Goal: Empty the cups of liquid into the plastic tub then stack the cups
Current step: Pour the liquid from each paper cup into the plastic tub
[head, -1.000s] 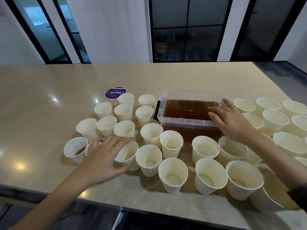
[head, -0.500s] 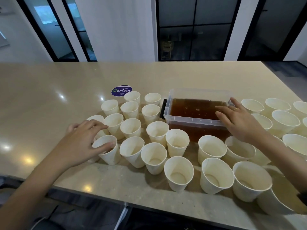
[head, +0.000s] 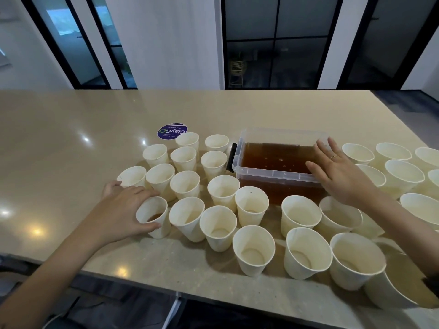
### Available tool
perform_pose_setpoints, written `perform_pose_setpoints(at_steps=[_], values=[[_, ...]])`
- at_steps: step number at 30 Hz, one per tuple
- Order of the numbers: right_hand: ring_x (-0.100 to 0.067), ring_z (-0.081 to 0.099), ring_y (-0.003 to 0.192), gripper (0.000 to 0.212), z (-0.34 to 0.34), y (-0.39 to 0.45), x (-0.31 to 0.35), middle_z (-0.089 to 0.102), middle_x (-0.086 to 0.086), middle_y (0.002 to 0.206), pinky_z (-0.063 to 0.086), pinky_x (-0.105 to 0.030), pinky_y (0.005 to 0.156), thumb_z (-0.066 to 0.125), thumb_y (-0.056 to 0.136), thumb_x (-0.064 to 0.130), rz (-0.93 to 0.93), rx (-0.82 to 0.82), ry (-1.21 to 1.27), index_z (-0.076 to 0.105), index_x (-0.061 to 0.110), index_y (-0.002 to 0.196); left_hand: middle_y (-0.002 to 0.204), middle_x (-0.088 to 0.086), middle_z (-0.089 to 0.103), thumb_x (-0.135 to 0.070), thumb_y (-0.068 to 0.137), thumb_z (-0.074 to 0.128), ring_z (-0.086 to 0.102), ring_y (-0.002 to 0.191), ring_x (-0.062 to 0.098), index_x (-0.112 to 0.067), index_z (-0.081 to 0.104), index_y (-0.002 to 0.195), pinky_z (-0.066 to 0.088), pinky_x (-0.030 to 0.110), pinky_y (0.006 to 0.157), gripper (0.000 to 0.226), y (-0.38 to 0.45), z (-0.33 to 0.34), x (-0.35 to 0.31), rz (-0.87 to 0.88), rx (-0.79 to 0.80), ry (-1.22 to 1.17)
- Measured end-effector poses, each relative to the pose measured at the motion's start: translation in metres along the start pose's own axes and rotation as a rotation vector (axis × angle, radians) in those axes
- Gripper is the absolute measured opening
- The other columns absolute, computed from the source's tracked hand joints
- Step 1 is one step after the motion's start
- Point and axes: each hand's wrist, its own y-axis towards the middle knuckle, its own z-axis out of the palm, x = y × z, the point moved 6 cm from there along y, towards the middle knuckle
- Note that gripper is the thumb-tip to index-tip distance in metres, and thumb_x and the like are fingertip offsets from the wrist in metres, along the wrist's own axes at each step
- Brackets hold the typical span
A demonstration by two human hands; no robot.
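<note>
While many paper cups crowd the table (head: 71, 129), two hands reach in.
Left hand (head: 123, 210) grips a cup (head: 154, 217) holding brown liquid; right hand (head: 339, 176), fingers straight, rests on the tub (head: 278, 172).

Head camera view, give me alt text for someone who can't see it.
A person's left hand grips a paper cup holding brown liquid, among many white cups on a beige table. Their right hand rests on a clear plastic tub of brown liquid.
</note>
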Motion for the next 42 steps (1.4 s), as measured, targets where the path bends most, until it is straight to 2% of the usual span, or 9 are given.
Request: perform_pose_setpoints(at_steps=[7, 11, 14, 19, 23, 30, 35, 38, 42], values=[[-0.015, -0.009, 0.149, 0.082, 0.001, 0.001, -0.001, 0.014, -0.002, 0.162, 0.006, -0.04, 0.122, 0.012, 0.094, 0.065, 0.009, -0.002, 0.01, 0.02, 0.01, 0.154, 0.112, -0.026, 0.062, -0.076, 0.061, 0.059, 0.057, 0.106, 0.002, -0.043, 0.058, 0.12, 0.033, 0.036, 0.105, 0.068, -0.006, -0.033, 0.006, -0.012, -0.095, -0.263], [-0.015, -0.007, 0.15, 0.081, -0.001, 0.0, 0.002, 0.017, -0.002, 0.161, 0.006, -0.04, 0.122, 0.014, 0.09, 0.061, 0.015, -0.001, 0.024, 0.022, 0.011, 0.153, 0.106, -0.022, 0.065, -0.029, 0.067, 0.086, 0.059, 0.098, -0.007, -0.04, 0.06, 0.12, 0.042, 0.005, 0.084, 0.059, -0.007, -0.075, -0.005, -0.014, -0.261, -0.699], [-0.016, -0.006, 0.15, 0.079, -0.002, -0.001, 0.002, 0.019, -0.002, 0.161, 0.006, -0.039, 0.122, 0.015, 0.09, 0.059, 0.015, -0.006, 0.034, 0.023, 0.012, 0.153, 0.11, -0.009, 0.069, -0.018, 0.071, 0.086, 0.063, 0.098, 0.001, -0.036, 0.058, 0.124, 0.05, 0.012, 0.083, 0.062, 0.003, -0.09, -0.01, 0.006, -0.296, -1.074], [-0.017, -0.002, 0.15, 0.075, -0.002, -0.001, 0.001, 0.023, -0.003, 0.16, 0.007, -0.038, 0.12, 0.018, 0.092, 0.058, 0.015, -0.026, 0.054, 0.026, 0.015, 0.153, 0.113, -0.002, 0.07, -0.051, 0.043, 0.09, 0.067, 0.1, 0.013, -0.029, 0.056, 0.128, 0.056, 0.027, 0.086, 0.094, 0.038, -0.097, -0.03, 0.043, -0.241, -1.618], [-0.019, -0.001, 0.15, 0.065, -0.002, 0.0, 0.001, 0.024, -0.004, 0.159, 0.008, -0.039, 0.12, 0.025, 0.098, 0.051, 0.017, -0.023, 0.056, 0.027, 0.015, 0.153, 0.116, 0.0, 0.068, -0.054, 0.05, 0.088, 0.067, 0.107, 0.029, -0.024, 0.044, 0.142, 0.059, 0.038, 0.082, 0.107, 0.069, -0.098, -0.063, 0.096, -0.095, -1.822], [-0.02, 0.001, 0.15, 0.061, -0.004, -0.001, 0.002, 0.026, -0.003, 0.159, 0.007, -0.036, 0.12, 0.028, 0.101, 0.05, 0.021, -0.034, 0.068, 0.028, 0.016, 0.153, 0.122, 0.008, 0.068, -0.069, 0.057, 0.074, 0.073, 0.082, 0.032, -0.034, 0.034, 0.143, 0.061, 0.041, 0.07, 0.101, 0.125, -0.096, -0.12, 0.103, 0.159, -1.623], [-0.021, 0.004, 0.15, 0.059, -0.004, -0.001, 0.002, 0.028, -0.003, 0.158, 0.007, -0.035, 0.12, 0.031, 0.101, 0.046, 0.02, -0.046, 0.066, 0.029, 0.017, 0.152, 0.107, 0.016, 0.07, -0.059, 0.085, 0.053, 0.073, 0.078, 0.027, -0.022, 0.042, 0.126, 0.058, 0.033, 0.059, 0.056, 0.157, -0.081, -0.151, -0.005, 0.396, -1.208], [-0.02, 0.004, 0.15, 0.059, -0.004, -0.001, 0.002, 0.028, -0.002, 0.158, 0.007, -0.035, 0.12, 0.031, 0.101, 0.047, 0.022, -0.052, 0.066, 0.031, 0.016, 0.152, 0.102, 0.01, 0.067, -0.064, 0.089, 0.048, 0.072, 0.081, 0.024, -0.024, 0.04, 0.127, 0.056, 0.032, 0.061, 0.056, 0.173, -0.072, -0.164, -0.014, 0.508, -0.935], [-0.02, 0.004, 0.15, 0.059, -0.005, -0.001, 0.003, 0.029, -0.002, 0.158, 0.006, -0.036, 0.12, 0.031, 0.101, 0.047, 0.026, -0.055, 0.069, 0.032, 0.016, 0.151, 0.107, 0.014, 0.07, -0.066, 0.086, 0.052, 0.071, 0.081, 0.026, -0.018, 0.049, 0.127, 0.059, 0.036, 0.068, 0.063, 0.182, -0.062, -0.18, -0.071, 0.753, -0.904]])
